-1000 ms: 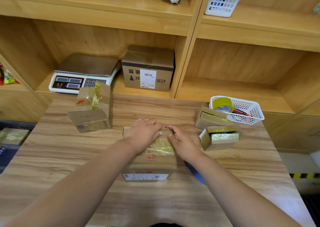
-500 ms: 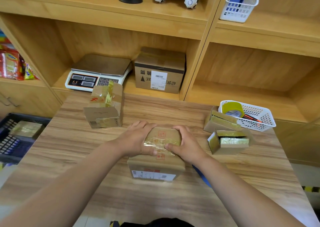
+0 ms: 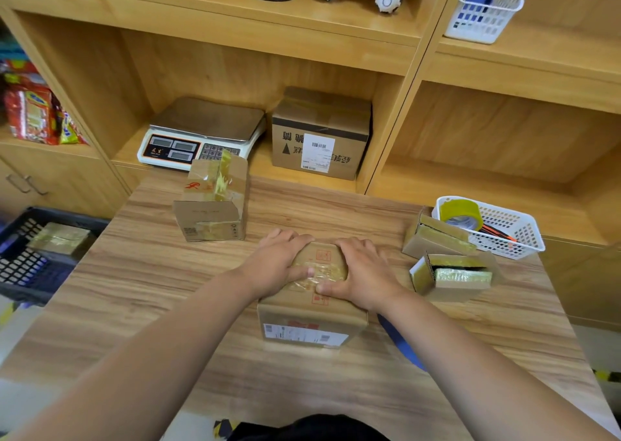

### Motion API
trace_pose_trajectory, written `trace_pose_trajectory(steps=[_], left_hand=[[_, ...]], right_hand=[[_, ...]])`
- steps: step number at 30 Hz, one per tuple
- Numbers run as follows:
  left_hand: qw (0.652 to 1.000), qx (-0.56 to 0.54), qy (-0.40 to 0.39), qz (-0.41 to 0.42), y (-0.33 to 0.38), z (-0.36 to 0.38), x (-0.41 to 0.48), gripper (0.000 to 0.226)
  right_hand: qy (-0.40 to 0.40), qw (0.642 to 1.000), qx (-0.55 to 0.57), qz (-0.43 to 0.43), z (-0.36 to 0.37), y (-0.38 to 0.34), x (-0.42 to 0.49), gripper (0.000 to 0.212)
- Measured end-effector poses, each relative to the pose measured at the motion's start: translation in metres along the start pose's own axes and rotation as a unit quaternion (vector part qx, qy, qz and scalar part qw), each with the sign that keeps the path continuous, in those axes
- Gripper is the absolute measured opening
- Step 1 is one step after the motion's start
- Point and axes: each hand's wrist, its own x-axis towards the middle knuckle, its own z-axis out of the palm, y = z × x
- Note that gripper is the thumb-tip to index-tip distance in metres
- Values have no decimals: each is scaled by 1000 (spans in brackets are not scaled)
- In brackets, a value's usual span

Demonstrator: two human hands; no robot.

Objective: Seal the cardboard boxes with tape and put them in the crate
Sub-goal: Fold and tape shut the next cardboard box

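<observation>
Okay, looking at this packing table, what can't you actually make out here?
Head view only:
- Top seam of the box: partly covered by the left hand and right hand.
- The blue object beside it: mostly under the right forearm, unidentifiable.
- The crate: cut off by the left edge.
- The label on the box front: print too small to read.

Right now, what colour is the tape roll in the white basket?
The tape roll is olive-yellow, head view.
</observation>
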Motion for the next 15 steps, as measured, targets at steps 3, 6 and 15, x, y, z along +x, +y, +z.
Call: trace_pose_trajectory(steps=[3,6,15], left_hand=[[1000,-12,23,-1,1,1,0,56],[999,-13,33,-2,0,3,-1,53],[998,-29,62,-3,0,7,0,41]], right_hand=[[16,1000,-4,7,1,-3,1,83],[52,998,0,34,5,-7,4,67],[95,992,-3,81,7,-17,5,39]])
